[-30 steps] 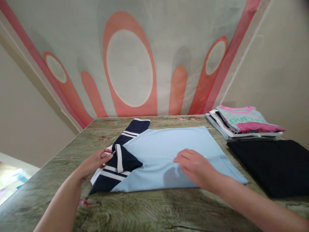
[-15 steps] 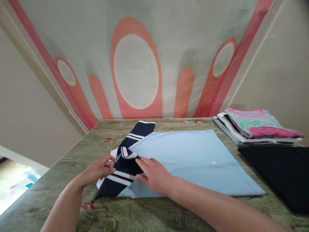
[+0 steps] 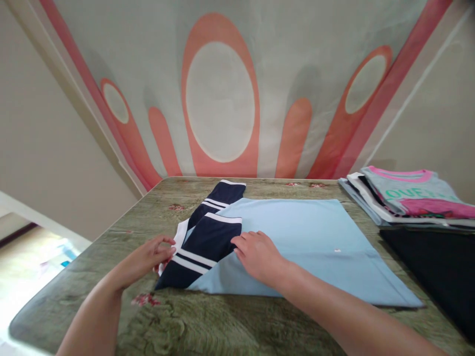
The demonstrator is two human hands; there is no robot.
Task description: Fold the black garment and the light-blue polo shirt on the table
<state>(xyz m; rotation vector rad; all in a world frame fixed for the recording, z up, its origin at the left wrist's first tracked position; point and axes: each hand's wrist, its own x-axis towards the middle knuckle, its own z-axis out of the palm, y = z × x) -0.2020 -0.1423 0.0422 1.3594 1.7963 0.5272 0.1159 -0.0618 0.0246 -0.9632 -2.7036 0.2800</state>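
Note:
A light blue T-shirt (image 3: 289,232) lies flat on the table, its navy sleeves with white stripes at the left end. The nearer sleeve (image 3: 211,237) is folded over the body, white cuff upward; the farther sleeve (image 3: 218,195) points to the back. My left hand (image 3: 154,254) pinches the shirt's left edge by the white neckband (image 3: 181,233), though its fingertips partly hide the cloth. At the right edge of the nearer sleeve, my right hand (image 3: 260,254) has its fingers curled together on the fabric.
On the right rests a stack of folded clothes (image 3: 415,195), a grey and pink shirt on top. In front of it lies a black folded garment (image 3: 438,272). The wood-patterned table (image 3: 208,326) reaches a wall hanging (image 3: 282,59) behind.
The nearer sleeve's bunched cuff is now spread out flat, its white edge upright. My right hand has drawn to the right with the sleeve edge. The view has shifted slightly.

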